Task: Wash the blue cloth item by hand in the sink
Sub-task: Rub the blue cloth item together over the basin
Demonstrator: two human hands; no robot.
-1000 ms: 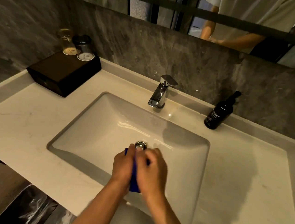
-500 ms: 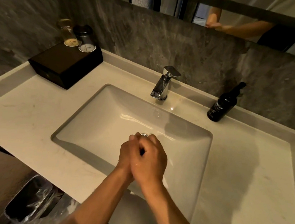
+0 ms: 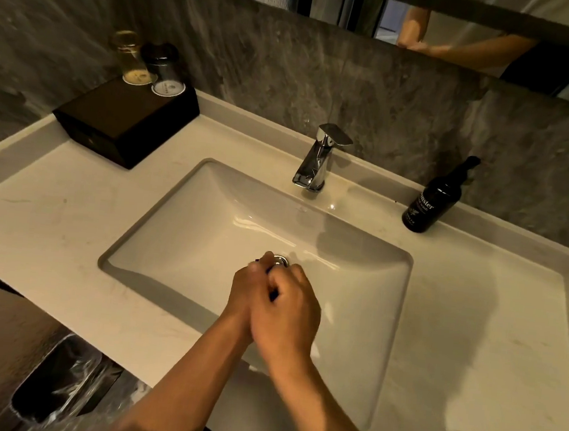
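Over the white rectangular sink [image 3: 185,227], just in front of the chrome drain [image 3: 281,260], my left hand [image 3: 247,291] and my right hand [image 3: 290,312] are clasped tightly together. The blue cloth [image 3: 273,295] is squeezed between the palms. Only thin slivers of blue show, between the fingers and at the fingertips; the rest is hidden by my hands. Both hands have their fingers curled round it. No water runs from the chrome faucet [image 3: 319,160].
A black pump bottle [image 3: 432,204] stands on the counter at the back right. A dark box [image 3: 126,122] with two upturned glasses [image 3: 148,62] sits at the back left. A bin lined with clear plastic [image 3: 54,387] is below the counter's left front edge.
The cloth stuck out below and beside my hands a second ago; now my hands have closed over it and it is almost fully hidden. The view has shifted slightly.
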